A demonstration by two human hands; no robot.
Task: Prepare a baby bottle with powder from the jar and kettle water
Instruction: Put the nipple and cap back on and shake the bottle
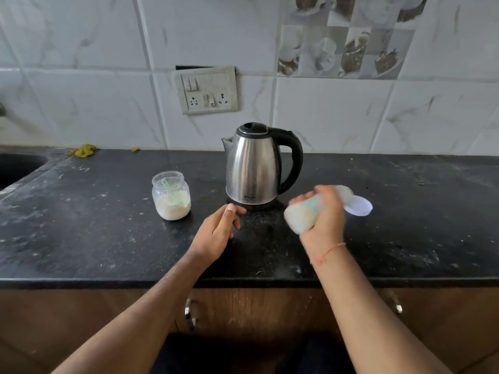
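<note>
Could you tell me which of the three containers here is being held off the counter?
The baby bottle: the right hand grips it tilted, while the kettle and powder jar stand on the counter.

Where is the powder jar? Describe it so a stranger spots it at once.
Start at the steel kettle standing mid-counter below the wall switchboard. On its left, apart from it on the black counter, stands the jar. It is the only clear, lidless container there, part-filled with pale powder, with a green scoop sticking up inside.
</note>
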